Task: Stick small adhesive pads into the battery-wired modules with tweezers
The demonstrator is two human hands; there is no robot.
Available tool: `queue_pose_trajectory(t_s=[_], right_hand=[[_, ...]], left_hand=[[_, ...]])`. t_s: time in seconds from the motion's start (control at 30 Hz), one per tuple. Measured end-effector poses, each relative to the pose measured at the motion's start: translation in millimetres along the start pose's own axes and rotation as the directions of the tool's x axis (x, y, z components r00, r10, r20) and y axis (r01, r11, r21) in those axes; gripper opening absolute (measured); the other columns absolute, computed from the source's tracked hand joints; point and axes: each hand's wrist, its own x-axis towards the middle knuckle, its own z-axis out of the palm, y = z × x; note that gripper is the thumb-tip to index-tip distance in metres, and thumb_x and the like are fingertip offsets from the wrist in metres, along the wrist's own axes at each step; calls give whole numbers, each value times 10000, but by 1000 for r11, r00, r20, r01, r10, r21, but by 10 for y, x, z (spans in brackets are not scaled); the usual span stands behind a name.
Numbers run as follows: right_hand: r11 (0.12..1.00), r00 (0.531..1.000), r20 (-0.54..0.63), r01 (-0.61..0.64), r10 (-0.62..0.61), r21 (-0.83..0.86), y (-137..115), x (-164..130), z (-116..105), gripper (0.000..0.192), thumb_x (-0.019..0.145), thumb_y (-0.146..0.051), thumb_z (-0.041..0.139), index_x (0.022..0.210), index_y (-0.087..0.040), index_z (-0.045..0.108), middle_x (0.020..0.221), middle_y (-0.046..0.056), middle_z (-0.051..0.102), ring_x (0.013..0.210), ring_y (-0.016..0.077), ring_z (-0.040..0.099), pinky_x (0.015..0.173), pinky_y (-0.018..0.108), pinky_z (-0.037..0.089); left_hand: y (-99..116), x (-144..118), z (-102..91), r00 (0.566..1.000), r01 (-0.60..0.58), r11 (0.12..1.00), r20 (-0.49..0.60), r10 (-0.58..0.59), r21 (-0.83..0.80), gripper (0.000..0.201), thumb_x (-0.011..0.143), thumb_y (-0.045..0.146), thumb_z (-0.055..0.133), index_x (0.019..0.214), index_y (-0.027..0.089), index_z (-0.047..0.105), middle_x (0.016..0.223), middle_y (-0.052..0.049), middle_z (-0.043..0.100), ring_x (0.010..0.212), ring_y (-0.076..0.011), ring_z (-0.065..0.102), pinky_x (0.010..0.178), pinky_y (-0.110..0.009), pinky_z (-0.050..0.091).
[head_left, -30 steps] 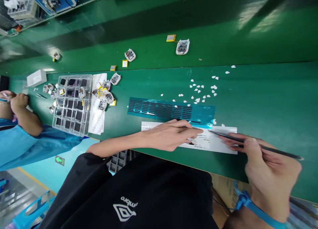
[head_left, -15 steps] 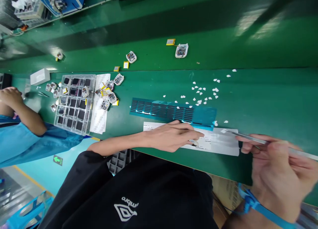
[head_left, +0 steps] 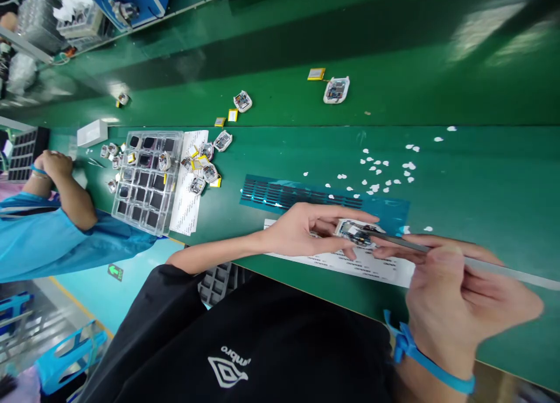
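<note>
Two people share this long green bench [head_left: 280, 152]. At the far left a co-worker's hand [head_left: 55, 164] rests by a small white box [head_left: 91, 133]. Next comes a clear compartment tray [head_left: 146, 178] with dark squares in its cells, and beside it a loose heap of small white modules [head_left: 203, 161] with yellow tabs. Further right lies a blue sheet of dark strips [head_left: 306, 196], with white paper flecks [head_left: 385, 170] scattered beyond it.

Near the front edge, the left hand [head_left: 301, 231] has its fingers closed around a small white module [head_left: 356, 232], lifted just above a white label strip [head_left: 350, 263]. The right hand [head_left: 455, 292], blue band at the wrist, pinches a pair of tweezers [head_left: 459, 260] whose tip meets the module. Whether the tip carries a piece I cannot tell.

It looks like a placing step on the held module; what follows would call for a steady tip and a still left hand.
</note>
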Motion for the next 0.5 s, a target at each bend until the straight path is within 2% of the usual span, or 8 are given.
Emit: queue_pose_trajectory(t_s=[0.13,0.3,0.4,0.5], right_hand=[[999,1000,-25,-12,13,40,-10,49,7,254,934,-343,715,703,-269,794,743,14,770,630,207,724,558,346,537],[998,998,-16,-57,58,34,-17,30,19,278,942,-346,698,695,-268,797,762,20,777,650,207,729,592,362,554],[995,995,-17,-93,93,33,-15,34,16,263,927,-378,715,711,-251,794,772,29,774,629,214,723,587,376,568],[997,997,-26,-69,70,29,-39,70,20,318,906,-460,724,668,-254,772,698,33,739,598,223,701,546,373,555]], left_hand=[[-13,-24,12,1000,-6,999,-19,7,45,593,1013,361,668,1547,132,549,955,-107,840,852,-182,788,824,-303,602],[13,-31,13,1000,-12,996,-19,14,88,629,1007,351,647,1558,71,531,940,-127,835,756,-163,750,756,-277,594],[22,-37,15,999,-20,993,-24,23,116,613,1003,337,643,1547,71,548,886,-103,826,752,-153,737,735,-250,586],[19,-40,23,1000,-13,992,-27,16,126,604,1003,334,643,1546,84,557,875,-97,825,754,-151,734,738,-246,589]])
